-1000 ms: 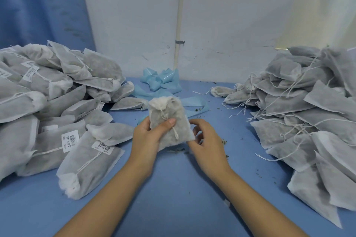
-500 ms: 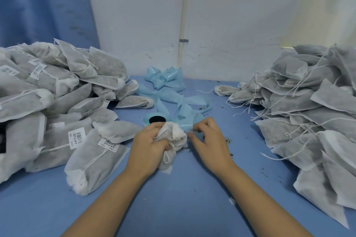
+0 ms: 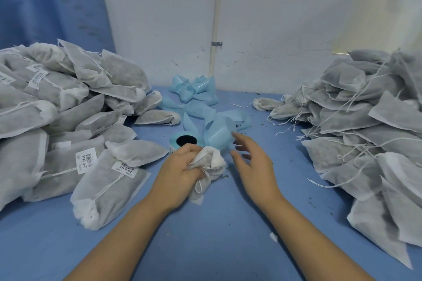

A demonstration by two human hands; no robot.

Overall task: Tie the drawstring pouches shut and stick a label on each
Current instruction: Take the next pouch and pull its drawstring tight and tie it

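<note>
Blue table (image 3: 228, 223) spans the frame. Left: heap of tied, labelled pouches (image 3: 57, 121). Right edge: heap of unlabelled pouches (image 3: 365, 121) w/ loose strings. Centre, toward the wall: spent label liner (image 3: 198, 107), pale blue, trailing to the label roll (image 3: 186, 141). Just below the roll: pouch in work (image 3: 212, 164), neck cinched, bunched in the left hand (image 3: 180, 166), fingers curled round it. Right hand (image 3: 253, 159): fingers spread, holding nothing, beside the liner's curl. Step judged: fetch a label. Peel by a corner, flatten the pouch face, press from one edge across, clear of the string.
</note>
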